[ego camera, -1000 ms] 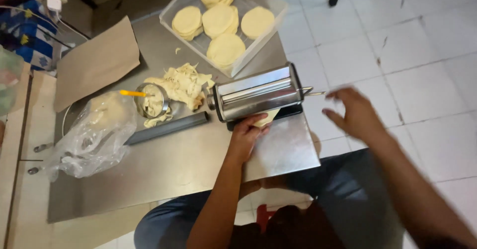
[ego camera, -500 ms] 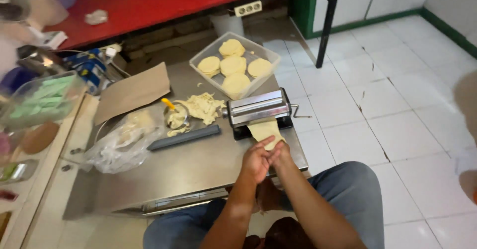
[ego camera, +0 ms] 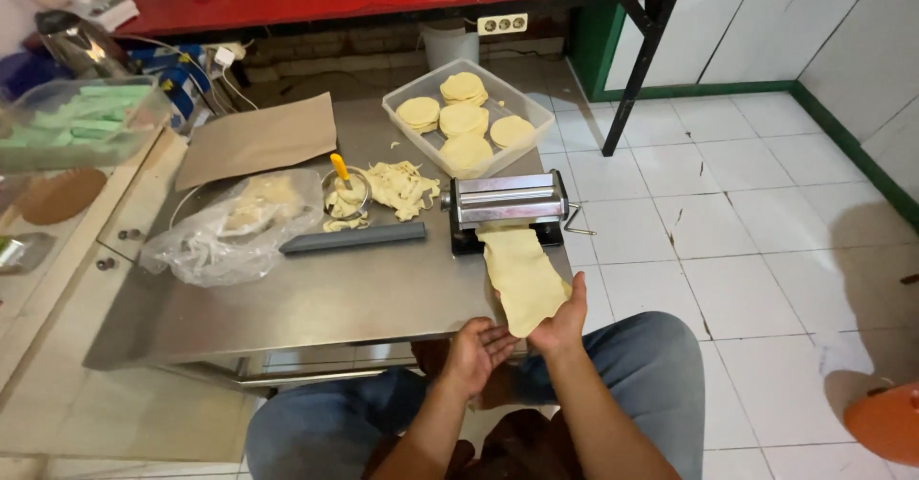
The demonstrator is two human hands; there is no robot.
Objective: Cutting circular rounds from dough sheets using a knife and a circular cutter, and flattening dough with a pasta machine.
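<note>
Scanning left to right: a clear tub of green pieces [ego camera: 81,121] sits far left, then a crumpled plastic bag with dough [ego camera: 230,226], a brown paper sheet [ego camera: 257,140], a small metal bowl with a yellow-handled tool [ego camera: 343,193], dough scraps [ego camera: 402,188] and a dark flat bar [ego camera: 352,239] on the steel table [ego camera: 287,308]. A clear container of round dough discs [ego camera: 469,116] stands behind the metal dough roller [ego camera: 505,202]. Since half a second ago the dough sheet [ego camera: 525,274] hangs much longer out of the roller, so it looks close to fully fed through. Left hand [ego camera: 479,351] is open, palm up, just under the sheet's lower end, gripping nothing. Right hand [ego camera: 565,317] is open too, cupped against the sheet's lower right edge, supporting it rather than pinching. A second ago that hand was out by the crank side [ego camera: 577,222]; now both are at the sheet.
</note>
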